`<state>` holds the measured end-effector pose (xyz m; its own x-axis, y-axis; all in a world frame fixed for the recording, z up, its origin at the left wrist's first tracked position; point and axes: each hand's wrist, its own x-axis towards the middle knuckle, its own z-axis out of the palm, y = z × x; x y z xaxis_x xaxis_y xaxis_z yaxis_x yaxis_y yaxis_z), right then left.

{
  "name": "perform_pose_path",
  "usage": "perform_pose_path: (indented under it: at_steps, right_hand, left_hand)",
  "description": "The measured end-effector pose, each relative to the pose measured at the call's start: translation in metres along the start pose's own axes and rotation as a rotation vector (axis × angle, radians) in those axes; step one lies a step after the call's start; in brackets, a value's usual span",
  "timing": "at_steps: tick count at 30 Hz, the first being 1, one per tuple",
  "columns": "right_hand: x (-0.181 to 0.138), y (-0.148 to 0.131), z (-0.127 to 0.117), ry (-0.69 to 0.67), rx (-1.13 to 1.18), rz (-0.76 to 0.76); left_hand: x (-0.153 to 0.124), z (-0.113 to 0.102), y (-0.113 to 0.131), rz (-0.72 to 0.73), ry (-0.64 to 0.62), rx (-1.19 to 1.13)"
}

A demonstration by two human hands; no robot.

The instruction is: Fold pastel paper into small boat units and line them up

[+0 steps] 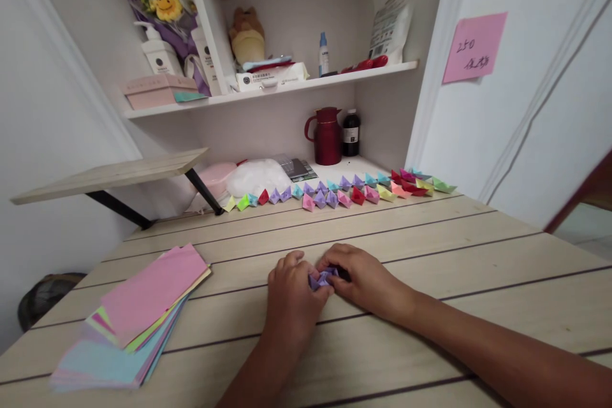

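A small purple paper boat (pixel 324 278) is pinched between my two hands, low over the middle of the slatted table (pixel 411 344). My left hand (pixel 295 284) grips its left end with thumb and fingers. From the other side, my right hand (pixel 356 277) closes on its right end. Fingers cover part of the folds. Toward the back edge stands a row of folded paper boats (pixel 331 198) in purple, pink, red, blue, yellow and green. A fanned stack of coloured paper sheets (pixel 155 293), pink on top, lies on the left.
A small raised wooden shelf (pixel 115 172) on black legs stands at the back left. Behind the boats are a white plastic bag (pixel 261 177), a red jug (pixel 327 137) and a dark bottle (pixel 351 134). A pink note (pixel 475 48) sticks to the right wall.
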<state>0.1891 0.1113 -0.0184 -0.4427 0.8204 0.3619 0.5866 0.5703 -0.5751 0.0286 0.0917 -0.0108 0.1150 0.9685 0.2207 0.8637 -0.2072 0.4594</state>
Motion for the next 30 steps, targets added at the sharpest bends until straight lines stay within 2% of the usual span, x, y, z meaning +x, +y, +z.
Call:
perform_pose_path:
  at_steps: [3,10,18,30]
  right_hand:
    - [0.001,0.000,-0.001,-0.021,-0.041,0.010]
    - [0.008,-0.001,-0.007,-0.084,-0.160,-0.022]
    - [0.008,0.000,0.003,-0.038,-0.186,-0.004]
    - [0.006,0.000,-0.010,-0.098,-0.150,-0.012]
  left_hand:
    - [0.000,-0.003,0.000,-0.027,-0.024,-0.018]
    - [-0.002,-0.012,0.001,0.058,-0.118,0.044]
    - [-0.002,-0.010,-0.004,0.076,-0.093,0.010]
    - [-0.006,-0.015,-0.002,0.137,-0.099,0.015]
